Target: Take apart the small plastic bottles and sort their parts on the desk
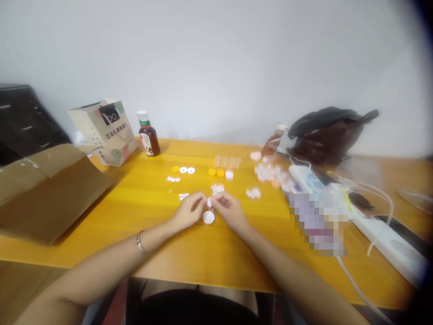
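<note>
My left hand [189, 211] and my right hand [230, 210] meet over the middle of the table, fingertips pinched together. Between them is a small white piece [209, 202], too blurred to name, which both hands grip. Just below it on the table lies a round white cap [209, 217] with its hollow side up. A small pile of white pieces [218, 189] lies right behind my fingers. Another few white pieces [183, 197] are beside my left hand, and a further cluster [253, 193] is to the right of my right hand.
Farther back stand rows of yellow and white caps [220, 173] and clear small boxes [228, 161]. A dark red bottle [149, 140], a paper bag [111, 133] and a cardboard box [50, 194] are at left. At right are a power strip [382, 243], cables and a black bag [328, 135].
</note>
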Available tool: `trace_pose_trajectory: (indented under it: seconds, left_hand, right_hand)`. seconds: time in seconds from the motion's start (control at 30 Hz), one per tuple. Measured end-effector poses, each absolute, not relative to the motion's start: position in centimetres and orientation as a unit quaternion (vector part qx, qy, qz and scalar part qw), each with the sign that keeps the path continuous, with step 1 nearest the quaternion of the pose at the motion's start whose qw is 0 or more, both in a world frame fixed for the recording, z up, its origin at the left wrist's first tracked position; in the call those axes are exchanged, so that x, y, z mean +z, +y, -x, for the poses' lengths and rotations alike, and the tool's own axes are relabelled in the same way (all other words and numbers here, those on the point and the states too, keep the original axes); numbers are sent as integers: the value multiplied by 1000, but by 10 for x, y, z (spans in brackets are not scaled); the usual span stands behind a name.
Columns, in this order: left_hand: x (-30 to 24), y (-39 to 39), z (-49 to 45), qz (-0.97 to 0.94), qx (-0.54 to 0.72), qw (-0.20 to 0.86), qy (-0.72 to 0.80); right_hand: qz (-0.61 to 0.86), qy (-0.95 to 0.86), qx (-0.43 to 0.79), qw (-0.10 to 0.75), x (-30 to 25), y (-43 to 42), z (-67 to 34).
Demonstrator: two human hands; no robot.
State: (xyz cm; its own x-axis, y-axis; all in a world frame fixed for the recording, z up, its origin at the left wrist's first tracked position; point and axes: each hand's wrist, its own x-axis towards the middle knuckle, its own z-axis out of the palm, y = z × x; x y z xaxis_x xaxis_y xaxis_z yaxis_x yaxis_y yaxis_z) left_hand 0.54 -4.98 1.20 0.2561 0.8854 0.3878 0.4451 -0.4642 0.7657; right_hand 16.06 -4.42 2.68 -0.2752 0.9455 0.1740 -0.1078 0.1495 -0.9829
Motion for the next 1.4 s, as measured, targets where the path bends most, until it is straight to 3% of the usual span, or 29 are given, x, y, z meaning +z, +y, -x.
trace_pose_trajectory:
  seconds: [0.37,0.7,0.93,1.17,1.4]
  left_hand:
    - [7,-47,-6,-690,452,356,440]
    - [10,-43,-5,-628,474,478,390]
    - [7,-42,-7,-634,466,470,400]
    - [13,-45,-4,-680,490,297,458]
    - [7,-33,5,-627,532,345,454]
  right_hand:
    - [367,-603,519,482,28,-42,-162]
    - [338,-572,577,475,25,-40,-162]
    - [357,-560,569,486,23,-40,-158]
    - [408,-511,583,483,24,-40,-161]
    - [488,-565,393,537,25,-5,-190]
